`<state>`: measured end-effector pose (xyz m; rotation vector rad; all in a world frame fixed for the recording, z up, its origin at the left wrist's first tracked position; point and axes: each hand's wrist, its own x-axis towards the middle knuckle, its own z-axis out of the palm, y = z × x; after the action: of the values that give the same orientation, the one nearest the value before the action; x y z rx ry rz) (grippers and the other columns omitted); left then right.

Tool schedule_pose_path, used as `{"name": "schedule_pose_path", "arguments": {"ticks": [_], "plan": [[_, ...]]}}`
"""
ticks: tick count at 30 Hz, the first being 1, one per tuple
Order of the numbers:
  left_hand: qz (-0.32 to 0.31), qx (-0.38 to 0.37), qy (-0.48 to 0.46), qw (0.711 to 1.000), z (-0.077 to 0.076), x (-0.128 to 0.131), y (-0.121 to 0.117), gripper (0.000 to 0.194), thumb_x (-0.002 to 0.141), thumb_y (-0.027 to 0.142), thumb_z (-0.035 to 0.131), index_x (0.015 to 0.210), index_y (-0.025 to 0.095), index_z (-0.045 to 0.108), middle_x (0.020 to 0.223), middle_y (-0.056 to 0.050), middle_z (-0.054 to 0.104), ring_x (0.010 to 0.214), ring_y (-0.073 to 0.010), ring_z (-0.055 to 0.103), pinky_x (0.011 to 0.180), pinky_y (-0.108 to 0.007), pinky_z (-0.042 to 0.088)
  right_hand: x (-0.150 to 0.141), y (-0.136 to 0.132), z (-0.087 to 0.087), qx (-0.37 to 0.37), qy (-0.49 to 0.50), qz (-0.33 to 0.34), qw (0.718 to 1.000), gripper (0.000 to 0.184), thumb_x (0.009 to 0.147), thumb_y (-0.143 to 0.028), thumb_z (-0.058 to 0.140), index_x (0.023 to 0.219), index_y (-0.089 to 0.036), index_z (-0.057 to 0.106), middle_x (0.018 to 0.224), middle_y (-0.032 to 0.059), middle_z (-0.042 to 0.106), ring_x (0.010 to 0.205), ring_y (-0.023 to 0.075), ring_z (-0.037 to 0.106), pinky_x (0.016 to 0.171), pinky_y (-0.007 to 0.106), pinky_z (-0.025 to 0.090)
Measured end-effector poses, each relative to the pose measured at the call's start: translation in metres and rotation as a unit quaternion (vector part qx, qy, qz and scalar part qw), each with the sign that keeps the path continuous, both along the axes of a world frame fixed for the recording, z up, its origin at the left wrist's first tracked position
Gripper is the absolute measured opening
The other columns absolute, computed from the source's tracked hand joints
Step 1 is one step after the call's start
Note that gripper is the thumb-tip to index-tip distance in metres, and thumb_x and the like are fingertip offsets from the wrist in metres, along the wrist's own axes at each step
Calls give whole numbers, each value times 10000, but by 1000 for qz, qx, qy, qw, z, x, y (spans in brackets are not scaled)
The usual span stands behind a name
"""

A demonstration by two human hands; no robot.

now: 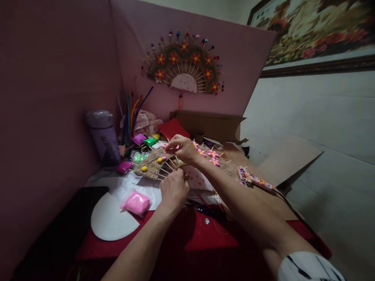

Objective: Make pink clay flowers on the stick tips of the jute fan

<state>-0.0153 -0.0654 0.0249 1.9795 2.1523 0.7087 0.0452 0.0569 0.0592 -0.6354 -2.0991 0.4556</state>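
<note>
A half-made fan of wooden sticks woven with brown twine [153, 164] lies on the table, with yellow clay dots on its left and pink clay flowers [213, 156] on its right. My right hand [182, 149] rests on top of the fan, fingers pinched together near a pink bit. My left hand [174, 190] is curled at the fan's lower edge, gripping the sticks near the dotted paper base [198, 179].
A pink clay packet [136, 202] lies on a white fan-shaped card [108, 222]. A purple bottle [103, 136], pipe cleaners [132, 112], clay packets and a cardboard box [210, 125] crowd the back. A finished fan [186, 64] hangs on the pink wall. A red cloth [207, 235] covers the table.
</note>
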Motion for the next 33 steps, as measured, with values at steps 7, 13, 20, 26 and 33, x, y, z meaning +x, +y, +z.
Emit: {"name": "schedule_pose_path", "arguments": {"ticks": [7, 13, 20, 26, 33], "plan": [[0, 4, 17, 1000, 0, 2, -2, 230, 853, 249, 388, 936, 210, 599, 869, -105, 691, 825, -254, 645, 642, -326, 404, -12, 24, -2, 96, -94, -3, 991, 33, 671, -238, 761, 670, -262, 739, 822, 23, 605, 857, 171, 479, 759, 307, 393], [0, -14, 14, 1000, 0, 3, -3, 213, 854, 271, 413, 974, 219, 581, 870, -99, 686, 826, -244, 641, 641, -318, 396, -17, 25, -1, 118, -134, 0, 984, 48, 664, -247, 769, 668, -287, 742, 923, 36, 612, 955, 203, 459, 833, 365, 381], [-4, -10, 11, 1000, -1, 4, -3, 200, 846, 282, 442, 979, 215, 577, 860, -110, 684, 811, -270, 644, 628, -332, 400, -21, 23, 3, 125, -176, 13, 976, 109, 629, -182, 789, 642, -275, 734, 990, 44, 610, 1002, 211, 459, 844, 380, 387], [-5, -7, 11, 1000, -2, 4, -4, 180, 842, 299, 466, 964, 215, 569, 859, -106, 682, 825, -262, 645, 630, -322, 396, -23, 27, 1, 116, -186, 29, 975, 99, 642, -182, 779, 659, -268, 734, 972, 39, 616, 1003, 205, 463, 852, 371, 395], [-5, 7, 19, 1000, -2, 3, -4, 183, 851, 273, 430, 944, 212, 575, 839, -103, 686, 797, -273, 650, 603, -330, 395, -18, 29, -2, 104, -161, 52, 980, 120, 718, -150, 710, 722, -264, 745, 953, 52, 615, 970, 195, 463, 845, 360, 417]]}}
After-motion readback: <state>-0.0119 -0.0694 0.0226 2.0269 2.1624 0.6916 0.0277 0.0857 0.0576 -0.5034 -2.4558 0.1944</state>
